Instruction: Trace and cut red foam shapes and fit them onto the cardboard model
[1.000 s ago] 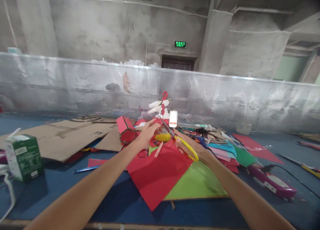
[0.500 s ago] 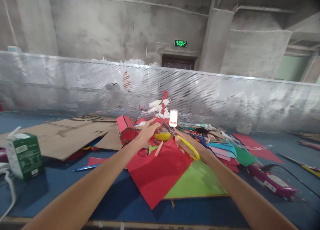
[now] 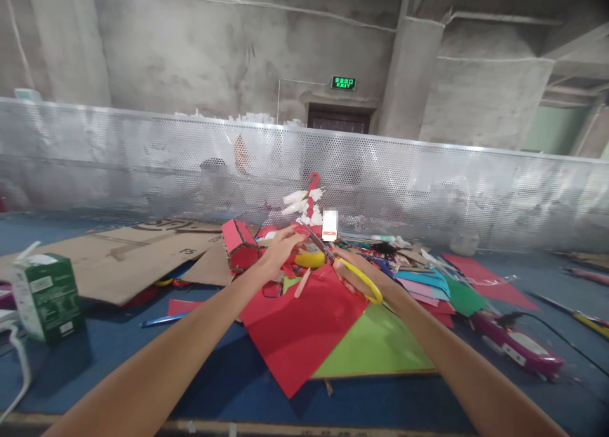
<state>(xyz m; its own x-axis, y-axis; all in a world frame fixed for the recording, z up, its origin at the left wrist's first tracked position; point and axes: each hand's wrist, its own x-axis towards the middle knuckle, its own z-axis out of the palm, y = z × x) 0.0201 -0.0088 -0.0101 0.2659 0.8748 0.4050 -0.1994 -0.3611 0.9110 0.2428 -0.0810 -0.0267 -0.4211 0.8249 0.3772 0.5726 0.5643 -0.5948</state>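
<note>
My right hand (image 3: 354, 269) is closed around the yellow handles of a pair of scissors (image 3: 365, 280). The blades point away and to the left, towards the fingertips of my left hand (image 3: 283, 247). Those fingers are pinched on a small piece of red paper (image 3: 301, 230), mostly hidden, right by the blade tips. Below both hands lies a large sheet of red paper (image 3: 299, 335) with a cut upper edge, partly over a light green sheet (image 3: 380, 348). A narrow pale pink strip (image 3: 302, 283) rests on the red sheet.
A red cardboard house (image 3: 240, 247) and flattened cardboard (image 3: 143, 259) lie left. Further left stands a green box (image 3: 47, 294). Coloured paper (image 3: 423, 285) and a purple glue-gun-like tool (image 3: 518, 345) with a cord are at right. A phone (image 3: 330, 226) stands behind, before a perforated metal screen (image 3: 380, 170).
The scissors' handles have shifted very slightly to the right with my right hand. My left hand stays almost in place, and the paper sheets look unmoved.
</note>
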